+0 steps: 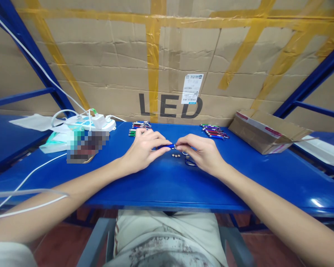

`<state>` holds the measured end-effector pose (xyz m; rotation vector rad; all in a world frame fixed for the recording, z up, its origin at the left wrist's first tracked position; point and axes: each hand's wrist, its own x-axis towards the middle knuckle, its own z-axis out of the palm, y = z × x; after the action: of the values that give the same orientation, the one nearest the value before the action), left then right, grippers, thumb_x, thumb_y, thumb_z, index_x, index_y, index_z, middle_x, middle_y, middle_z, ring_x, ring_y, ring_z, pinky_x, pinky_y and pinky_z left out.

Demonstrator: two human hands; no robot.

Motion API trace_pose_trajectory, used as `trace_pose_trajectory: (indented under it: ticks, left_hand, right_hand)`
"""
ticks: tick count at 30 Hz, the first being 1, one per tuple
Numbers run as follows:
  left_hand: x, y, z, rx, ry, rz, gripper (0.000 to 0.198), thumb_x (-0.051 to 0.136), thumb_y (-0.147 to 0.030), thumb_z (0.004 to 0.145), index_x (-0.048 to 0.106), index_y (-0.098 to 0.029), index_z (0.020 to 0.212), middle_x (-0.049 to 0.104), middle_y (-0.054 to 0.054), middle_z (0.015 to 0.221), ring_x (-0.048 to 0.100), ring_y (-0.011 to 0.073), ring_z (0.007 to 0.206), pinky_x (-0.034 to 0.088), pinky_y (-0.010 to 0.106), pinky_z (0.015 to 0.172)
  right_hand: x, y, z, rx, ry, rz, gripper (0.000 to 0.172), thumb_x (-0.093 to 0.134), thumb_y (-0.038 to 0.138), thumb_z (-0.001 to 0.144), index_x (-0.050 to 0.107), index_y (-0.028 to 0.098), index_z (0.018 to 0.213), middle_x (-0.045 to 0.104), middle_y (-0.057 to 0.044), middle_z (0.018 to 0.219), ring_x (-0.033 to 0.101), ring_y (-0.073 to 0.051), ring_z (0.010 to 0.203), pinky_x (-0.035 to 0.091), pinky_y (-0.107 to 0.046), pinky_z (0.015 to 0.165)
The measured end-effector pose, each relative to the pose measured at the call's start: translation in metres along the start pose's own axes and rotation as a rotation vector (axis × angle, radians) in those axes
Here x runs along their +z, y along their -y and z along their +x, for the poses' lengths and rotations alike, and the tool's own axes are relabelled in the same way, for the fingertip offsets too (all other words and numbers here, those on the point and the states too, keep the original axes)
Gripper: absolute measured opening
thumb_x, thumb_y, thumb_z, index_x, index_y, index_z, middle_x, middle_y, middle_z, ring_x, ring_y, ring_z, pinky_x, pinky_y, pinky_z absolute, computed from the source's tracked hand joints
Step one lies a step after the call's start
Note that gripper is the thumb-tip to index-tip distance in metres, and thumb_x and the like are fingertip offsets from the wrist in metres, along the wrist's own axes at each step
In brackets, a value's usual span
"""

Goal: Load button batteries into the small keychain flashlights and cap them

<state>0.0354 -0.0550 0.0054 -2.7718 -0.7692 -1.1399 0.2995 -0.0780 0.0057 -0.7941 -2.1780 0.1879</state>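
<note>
My left hand [146, 146] is closed in a pinch around a slim blue metal tube that looks like a keychain flashlight [168, 146], held just above the table. At its silver right end, the fingertips of my right hand [202, 150] are pinched together; what lies between them is too small to make out. Under the hands, several small round button cells [176, 155] rest on the blue table [167, 185]. A blue carabiner [189, 162] is beside the right hand's fingers, partly hidden; a silver ring shows near it.
Coloured flashlights lie in a left group [132, 132] and a right group [213, 132]. An open cardboard box [263, 135] stands at right. On the left are a white power strip [108, 123], cables and a blurred-out object [87, 146]. A large carton [114, 66] walls the back.
</note>
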Motion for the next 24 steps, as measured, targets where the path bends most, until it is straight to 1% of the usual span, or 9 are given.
trace_pose_trajectory:
  ticks: [3,6,9,12,15,18,21,24]
  left_hand:
    - [-0.001,0.000,0.000,-0.014,0.022,-0.010,0.023,0.065,-0.037,0.112,0.081,-0.023,0.121,0.081,0.005,0.114,0.069,0.0213,0.102,0.031,0.044,0.099]
    - [0.000,0.001,-0.001,-0.002,0.038,-0.016,0.023,0.064,-0.037,0.112,0.081,-0.023,0.120,0.081,0.006,0.114,0.068,0.0215,0.102,0.032,0.044,0.098]
    - [0.001,0.001,-0.001,0.020,0.043,-0.002,0.023,0.063,-0.036,0.113,0.080,-0.022,0.120,0.081,0.006,0.115,0.067,0.0216,0.101,0.032,0.044,0.099]
    - [0.001,0.002,-0.002,0.045,0.035,0.039,0.023,0.063,-0.035,0.113,0.079,-0.022,0.122,0.081,0.007,0.115,0.068,0.0222,0.100,0.032,0.045,0.099]
    - [0.002,0.002,-0.004,0.086,0.012,0.096,0.022,0.063,-0.034,0.113,0.078,-0.021,0.122,0.081,0.008,0.114,0.067,0.0222,0.098,0.033,0.046,0.098]
    - [0.002,0.001,-0.005,0.151,-0.033,0.163,0.022,0.061,-0.032,0.113,0.077,-0.020,0.122,0.081,0.008,0.112,0.065,0.0219,0.094,0.034,0.046,0.097]
    - [0.003,-0.001,-0.005,0.205,-0.078,0.253,0.021,0.060,-0.031,0.114,0.076,-0.019,0.121,0.081,0.008,0.110,0.064,0.0217,0.092,0.035,0.046,0.095]
    - [0.004,-0.001,-0.005,0.244,-0.106,0.343,0.019,0.059,-0.029,0.114,0.075,-0.020,0.119,0.082,0.008,0.109,0.065,0.0215,0.090,0.035,0.046,0.094]
  right_hand:
    - [-0.003,-0.002,0.000,-0.093,0.020,-0.058,0.017,0.056,0.026,0.113,0.073,0.024,0.115,0.079,-0.007,0.105,0.074,-0.022,0.096,0.056,-0.033,0.088]
    - [-0.004,-0.004,-0.001,-0.142,0.038,-0.101,0.019,0.052,0.023,0.114,0.071,0.023,0.117,0.079,-0.008,0.108,0.073,-0.022,0.098,0.056,-0.034,0.089]
    - [-0.003,-0.004,-0.002,-0.159,0.040,-0.115,0.019,0.052,0.024,0.115,0.071,0.023,0.117,0.079,-0.009,0.110,0.073,-0.023,0.100,0.057,-0.035,0.090]
    - [-0.001,-0.002,-0.002,-0.124,0.040,-0.079,0.018,0.053,0.025,0.114,0.071,0.022,0.114,0.078,-0.009,0.107,0.072,-0.022,0.097,0.056,-0.034,0.089]
    - [0.002,0.000,-0.002,-0.030,0.043,0.015,0.015,0.059,0.026,0.112,0.072,0.022,0.108,0.078,-0.006,0.099,0.071,-0.019,0.089,0.055,-0.031,0.084]
    - [0.006,0.001,-0.003,0.123,0.036,0.147,0.014,0.065,0.031,0.109,0.073,0.021,0.104,0.078,-0.003,0.093,0.071,-0.017,0.081,0.055,-0.029,0.078]
    - [0.010,0.002,-0.002,0.281,0.041,0.317,0.018,0.072,0.039,0.104,0.074,0.022,0.102,0.077,-0.002,0.088,0.071,-0.017,0.077,0.056,-0.029,0.073]
    - [0.013,0.003,0.001,0.441,0.040,0.518,0.027,0.079,0.046,0.096,0.074,0.020,0.096,0.076,-0.002,0.084,0.069,-0.017,0.070,0.057,-0.029,0.066]
